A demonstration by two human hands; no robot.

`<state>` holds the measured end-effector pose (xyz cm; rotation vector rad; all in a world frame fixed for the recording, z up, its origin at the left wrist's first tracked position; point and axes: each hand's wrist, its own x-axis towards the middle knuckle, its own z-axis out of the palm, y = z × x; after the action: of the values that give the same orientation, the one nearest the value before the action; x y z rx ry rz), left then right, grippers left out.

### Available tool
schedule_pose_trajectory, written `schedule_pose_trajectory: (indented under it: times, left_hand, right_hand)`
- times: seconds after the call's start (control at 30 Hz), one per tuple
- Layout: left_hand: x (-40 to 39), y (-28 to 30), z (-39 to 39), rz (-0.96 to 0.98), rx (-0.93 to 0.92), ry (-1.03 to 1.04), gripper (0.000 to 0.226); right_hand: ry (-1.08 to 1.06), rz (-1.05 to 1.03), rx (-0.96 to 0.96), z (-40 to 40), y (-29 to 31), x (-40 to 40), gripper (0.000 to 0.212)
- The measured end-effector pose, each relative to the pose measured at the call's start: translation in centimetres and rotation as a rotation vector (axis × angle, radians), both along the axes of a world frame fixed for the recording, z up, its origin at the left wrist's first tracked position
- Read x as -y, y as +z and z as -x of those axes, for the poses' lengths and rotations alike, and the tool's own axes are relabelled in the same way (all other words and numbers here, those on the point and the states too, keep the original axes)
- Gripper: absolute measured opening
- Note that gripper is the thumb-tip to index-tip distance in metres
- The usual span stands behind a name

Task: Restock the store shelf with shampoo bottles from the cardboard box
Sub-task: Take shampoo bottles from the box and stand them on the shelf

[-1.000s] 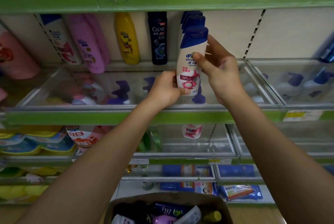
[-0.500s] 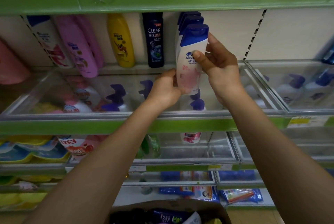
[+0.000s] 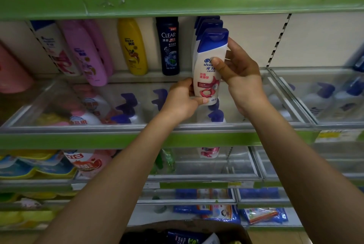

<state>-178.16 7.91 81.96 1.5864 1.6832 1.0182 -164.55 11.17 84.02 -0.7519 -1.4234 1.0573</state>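
Observation:
A white shampoo bottle (image 3: 209,66) with a blue cap and red label stands upright over the green-edged shelf (image 3: 118,139), in front of two matching bottles (image 3: 204,22) lined up behind it. My left hand (image 3: 182,99) pinches its lower left edge, thumb across the base. My right hand (image 3: 239,74) grips its right side, thumb pressed on the label. The cardboard box (image 3: 185,226) sits at the bottom edge with several bottles inside; a dark bottle (image 3: 185,237) shows on top.
On the same shelf stand a dark Clear bottle (image 3: 168,46), a yellow bottle (image 3: 134,46), pink bottles (image 3: 86,52) and a white bottle (image 3: 51,46). A clear plastic front rail (image 3: 78,105) edges the shelf. Lower shelves hold packets and pouches.
The bottle has turned, so its red label faces me again after showing a plain side. Both hands stayed on it at about the same spot. The view tilted slightly upward.

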Motion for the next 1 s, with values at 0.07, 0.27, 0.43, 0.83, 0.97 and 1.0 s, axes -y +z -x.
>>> schedule_pose_trajectory:
  times: [0.07,0.27,0.43,0.83,0.97,1.0]
  left_hand:
    - [0.0,0.0,0.0,-0.003,0.005,0.0,0.043]
    - [-0.1,0.0,-0.1,-0.009,0.009,0.017,0.041]
    - [-0.1,0.0,-0.2,0.003,0.008,0.025,0.042]
    - [0.5,0.5,0.1,0.059,0.114,0.012,0.041]
    - [1.4,0.7,0.5,0.053,0.098,0.069,0.052]
    - [1.9,0.7,0.6,0.041,0.086,0.087,0.054]
  right_hand:
    - [-0.008,-0.005,0.005,0.0,0.1,0.1,0.051]
    - [-0.016,-0.002,0.001,0.1,0.4,0.1,0.04]
    - [-0.011,0.002,0.002,0.0,0.4,0.0,0.039]
    - [-0.037,0.106,-0.015,0.0,0.5,0.8,0.04]
    - [-0.131,0.149,0.003,-0.9,0.7,1.9,0.035]
    - [-0.151,0.152,0.006,-1.2,0.6,2.3,0.032]
